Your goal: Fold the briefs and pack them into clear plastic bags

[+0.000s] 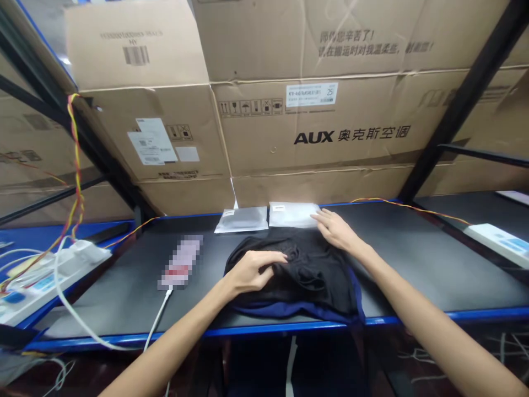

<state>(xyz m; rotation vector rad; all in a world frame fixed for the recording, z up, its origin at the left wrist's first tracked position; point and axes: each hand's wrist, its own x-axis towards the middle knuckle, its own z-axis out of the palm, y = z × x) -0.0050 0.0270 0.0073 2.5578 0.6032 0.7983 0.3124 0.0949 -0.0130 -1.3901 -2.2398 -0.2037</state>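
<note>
A black garment with dark blue edging [306, 281] lies bunched on the shelf in front of me. My left hand [254, 270] is at its left side, fingers bent over the cloth with a gap between thumb and forefinger. Stretched out past the garment, my right hand [334, 227] has its fingertips on the right end of a white flat packet [291, 216]; its fingers are extended. Beside that packet lies a second flat packet [248, 219], greyish with a clear wrapper and a small label.
Left of the garment a phone with a blurred screen [182, 262] lies on a white charging cable [159, 317]. Power strips [45, 281] stand at far left and at right [502, 242]. Large cardboard boxes [351, 165] wall the back; black metal posts [448, 105] flank the shelf.
</note>
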